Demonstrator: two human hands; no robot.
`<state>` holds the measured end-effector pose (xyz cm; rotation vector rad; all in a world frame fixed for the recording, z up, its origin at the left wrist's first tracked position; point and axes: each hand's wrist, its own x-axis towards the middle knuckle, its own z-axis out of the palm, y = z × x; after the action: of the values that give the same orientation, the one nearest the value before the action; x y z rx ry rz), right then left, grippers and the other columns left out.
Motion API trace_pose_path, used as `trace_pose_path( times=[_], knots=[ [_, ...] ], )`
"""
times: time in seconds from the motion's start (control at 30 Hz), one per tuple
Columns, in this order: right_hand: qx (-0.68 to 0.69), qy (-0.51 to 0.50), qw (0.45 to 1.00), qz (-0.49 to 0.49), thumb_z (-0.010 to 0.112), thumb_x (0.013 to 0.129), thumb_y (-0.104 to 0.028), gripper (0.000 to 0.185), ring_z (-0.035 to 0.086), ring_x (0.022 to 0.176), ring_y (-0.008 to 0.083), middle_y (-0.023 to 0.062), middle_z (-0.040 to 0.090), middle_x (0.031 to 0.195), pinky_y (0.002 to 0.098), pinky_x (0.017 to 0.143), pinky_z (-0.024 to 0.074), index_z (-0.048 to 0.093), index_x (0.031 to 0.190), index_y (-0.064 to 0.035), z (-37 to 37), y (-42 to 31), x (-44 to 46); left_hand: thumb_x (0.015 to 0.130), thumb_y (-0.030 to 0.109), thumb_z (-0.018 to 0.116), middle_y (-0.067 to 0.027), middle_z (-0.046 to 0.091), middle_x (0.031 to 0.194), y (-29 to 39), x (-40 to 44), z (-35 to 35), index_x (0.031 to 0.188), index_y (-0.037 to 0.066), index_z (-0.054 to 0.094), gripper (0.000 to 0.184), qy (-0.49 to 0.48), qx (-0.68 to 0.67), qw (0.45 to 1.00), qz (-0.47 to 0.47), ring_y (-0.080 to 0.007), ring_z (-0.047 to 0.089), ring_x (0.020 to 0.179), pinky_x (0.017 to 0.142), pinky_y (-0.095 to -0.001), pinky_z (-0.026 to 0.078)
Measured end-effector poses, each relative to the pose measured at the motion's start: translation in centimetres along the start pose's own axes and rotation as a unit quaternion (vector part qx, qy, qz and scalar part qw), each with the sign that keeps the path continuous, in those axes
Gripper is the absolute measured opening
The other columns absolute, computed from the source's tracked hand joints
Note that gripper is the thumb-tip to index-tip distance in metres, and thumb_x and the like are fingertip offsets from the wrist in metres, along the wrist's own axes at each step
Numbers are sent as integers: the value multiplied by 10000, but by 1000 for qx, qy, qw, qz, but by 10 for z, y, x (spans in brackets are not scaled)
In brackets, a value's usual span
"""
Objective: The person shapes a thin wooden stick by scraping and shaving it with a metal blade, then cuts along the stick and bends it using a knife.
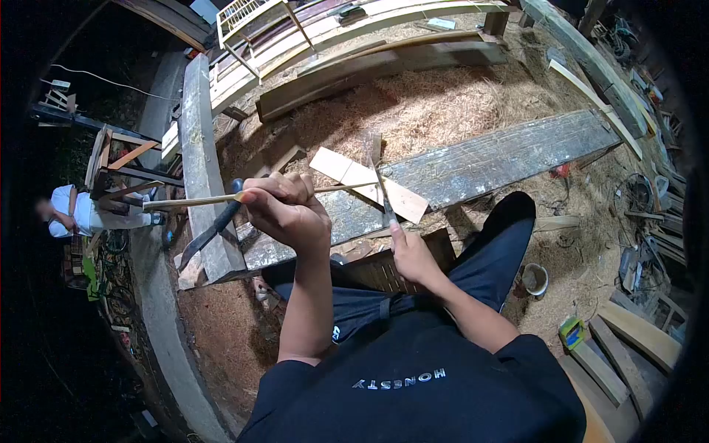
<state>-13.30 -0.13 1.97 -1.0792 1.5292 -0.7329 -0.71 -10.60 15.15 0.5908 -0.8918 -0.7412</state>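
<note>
My left hand (288, 214) is closed around a thin strip of wood or bamboo (196, 201), held roughly level, with one end sticking out to the left. The strip's other end reaches right to the blade of a knife (382, 193). My right hand (415, 257) grips the knife by its handle, blade pointing away from me. Under the strip and blade, a pale short board (405, 204) lies slantwise on a paint-spotted plank (509, 164). Near my left hand a dark curved blade tool (210, 232) rests over the beam; part of it is hidden behind the hand.
A worn beam (198, 133) runs along the left side. Wood shavings (428, 103) cover the ground beyond the plank. A cup (535, 280) stands at my right, with timber offcuts (602, 373) further down. Another person (70, 210) in white is at far left.
</note>
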Motion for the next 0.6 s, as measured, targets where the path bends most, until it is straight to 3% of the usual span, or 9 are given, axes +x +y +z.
trace_pose_path(
  times=[0.03,0.1,0.17,0.23,0.3,0.37,0.4,0.43,0.6],
  knots=[
    [4,1,1000,5,287,1047,-458,627,544,589,324,174,527,605,444,607,432,522,721,24,6,-3,-7,1006,512,400,39,278,564,0,-1,3,727,118,362,483,-19,5,1000,10,-54,177,445,414,-234,172],
    [29,55,991,-120,280,1045,-472,637,556,601,322,172,531,611,447,614,434,524,726,23,15,-9,-15,1005,512,402,41,277,562,-2,-2,6,727,118,364,484,-37,5,999,20,-54,174,445,411,-234,169],
    [25,61,994,-92,282,1043,-480,642,546,603,319,172,533,616,444,615,432,519,724,23,10,-2,-5,1007,512,398,44,273,567,-1,0,5,731,120,366,480,-4,5,1000,10,-52,169,450,412,-233,173],
    [3,-31,999,21,296,1040,-484,625,532,588,315,162,509,604,430,613,431,513,737,18,-4,2,4,1007,512,399,46,265,570,-1,1,6,731,122,363,479,-9,14,1000,18,-52,166,451,413,-233,171],
    [30,13,999,-9,292,1034,-512,646,523,557,304,145,481,555,439,603,433,512,733,15,9,3,-7,1007,512,400,48,257,572,0,-2,5,731,124,360,478,-20,28,999,14,-51,163,453,415,-233,170],
    [58,35,993,-95,278,1026,-550,664,496,470,246,98,445,506,409,517,430,504,720,-5,10,-2,-11,1007,511,401,48,234,571,-2,1,7,728,124,350,480,-24,14,1000,15,-53,162,459,417,-234,168],
    [144,-59,987,40,285,1022,-560,649,453,403,179,55,428,491,360,427,401,492,706,-32,-5,-11,-10,1007,517,399,46,216,565,1,2,6,727,121,340,489,-32,0,999,-1,-63,150,469,428,-250,156],
    [170,-57,983,34,306,1020,-559,625,420,358,137,31,420,493,315,374,366,486,703,-50,-5,5,1,1007,517,399,46,216,565,0,3,2,727,121,340,489,-32,-2,999,-1,-63,150,469,428,-250,156],
    [42,23,997,-57,303,1033,-518,630,473,450,212,82,437,515,386,467,405,494,724,-3,0,5,-12,1006,552,367,38,194,555,1,7,-11,703,119,326,530,-217,-134,964,-74,-87,124,494,465,-284,128]
  ],
)
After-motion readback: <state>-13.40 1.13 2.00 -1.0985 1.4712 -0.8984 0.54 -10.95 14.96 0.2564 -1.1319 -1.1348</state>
